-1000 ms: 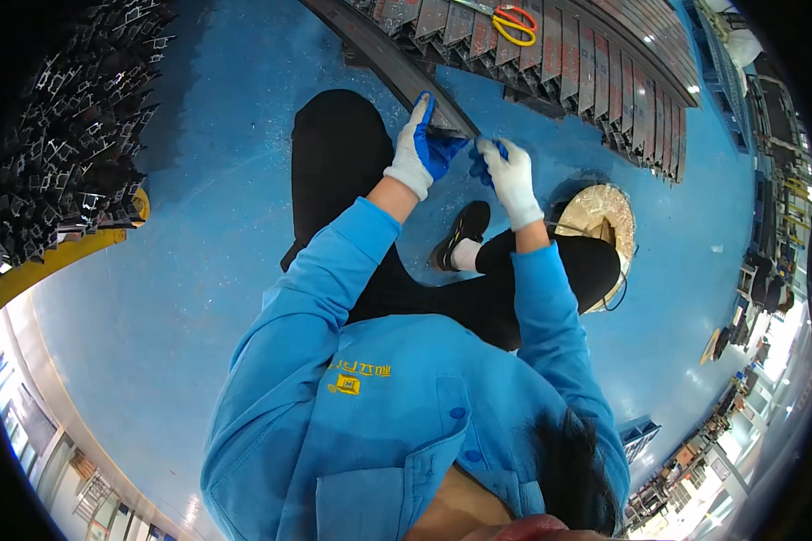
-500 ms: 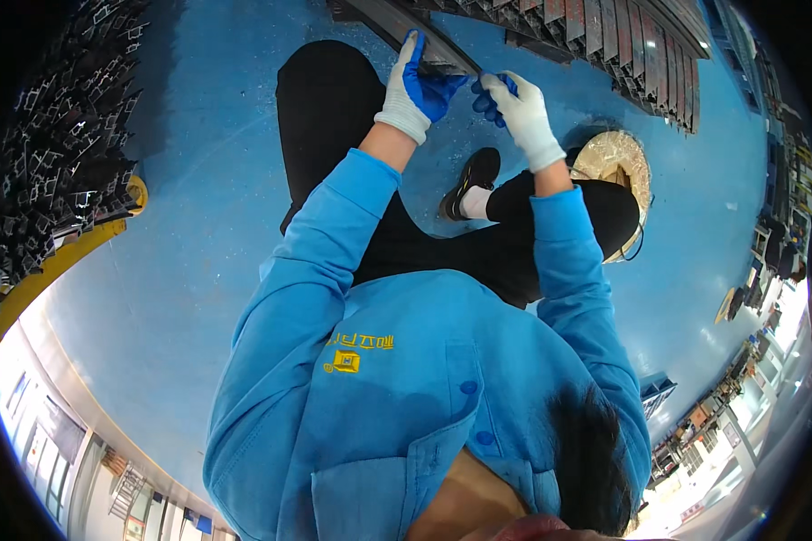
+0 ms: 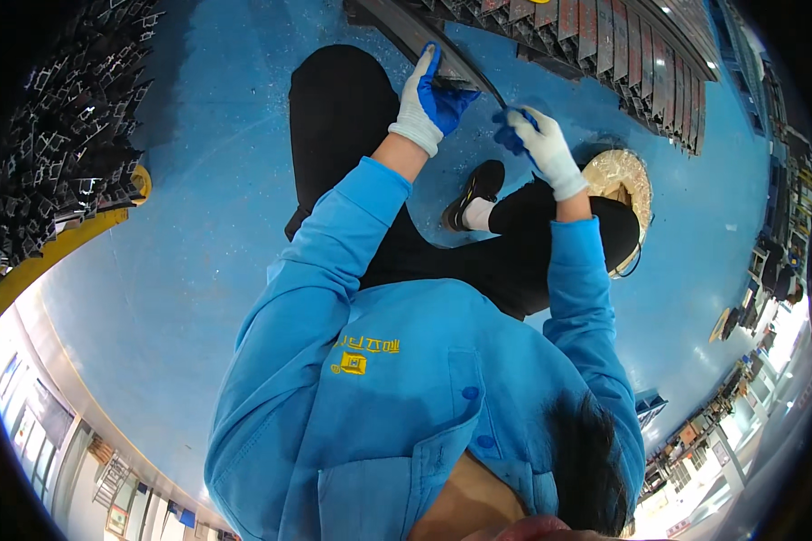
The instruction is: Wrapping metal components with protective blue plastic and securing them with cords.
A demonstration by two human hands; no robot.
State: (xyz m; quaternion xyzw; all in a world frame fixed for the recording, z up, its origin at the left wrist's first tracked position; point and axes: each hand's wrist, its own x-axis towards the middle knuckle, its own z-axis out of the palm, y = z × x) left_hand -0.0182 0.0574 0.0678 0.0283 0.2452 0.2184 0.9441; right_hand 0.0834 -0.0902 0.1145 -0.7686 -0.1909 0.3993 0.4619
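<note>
A long dark profile bar (image 3: 404, 29) slants in from the top edge, its near end resting in my left hand (image 3: 435, 106). That hand wears a white glove with a blue palm; the thumb lies along the bar's side and the fingers curl beneath it. A thin black strip (image 3: 490, 84) runs along the bar and bends away past its end. My right hand (image 3: 539, 142), gloved the same way, pinches the strip's tip; the fingertips are partly blurred.
Stacked reddish-dark profiles (image 3: 604, 54) lie at the upper right. On the left, many black profile ends (image 3: 63, 135) rest above a yellow support (image 3: 54, 257). A plastic-wrapped round roll (image 3: 639, 185) sits beside my right knee on the blue floor (image 3: 171, 316).
My right hand has moved right and nearer to me, away from the bar's end, and more of the black strip shows. My left hand and the bar have shifted slightly the same way.
</note>
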